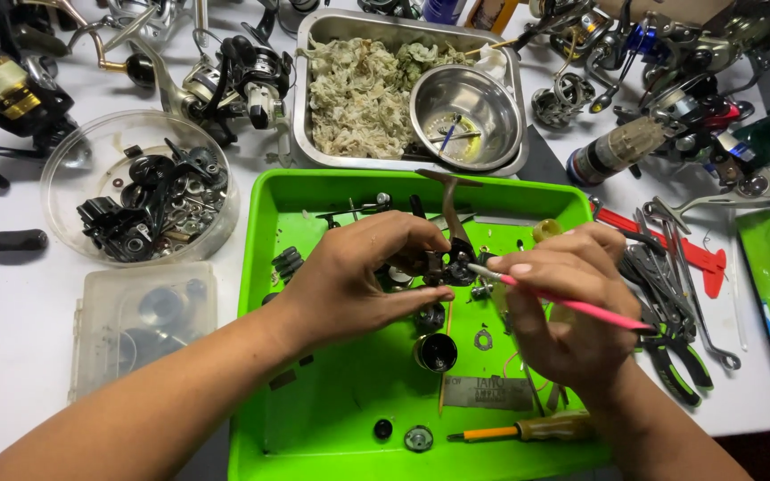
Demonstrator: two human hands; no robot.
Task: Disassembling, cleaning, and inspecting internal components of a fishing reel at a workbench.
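Nearest us, our left hand (pixel 358 276) grips a dark reel part (pixel 446 265) over the green tray (pixel 331 419). Our right hand (pixel 563 303) pinches a pink brush (pixel 572 305), tip touching the part. We note a screwdriver (pixel 519 432) in the tray, pliers (pixel 670 347) on the table (pixel 11 321).

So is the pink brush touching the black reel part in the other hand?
Touching. The head view shows the tip of the pink brush, held in the right hand, resting against the black reel part that the left hand holds.
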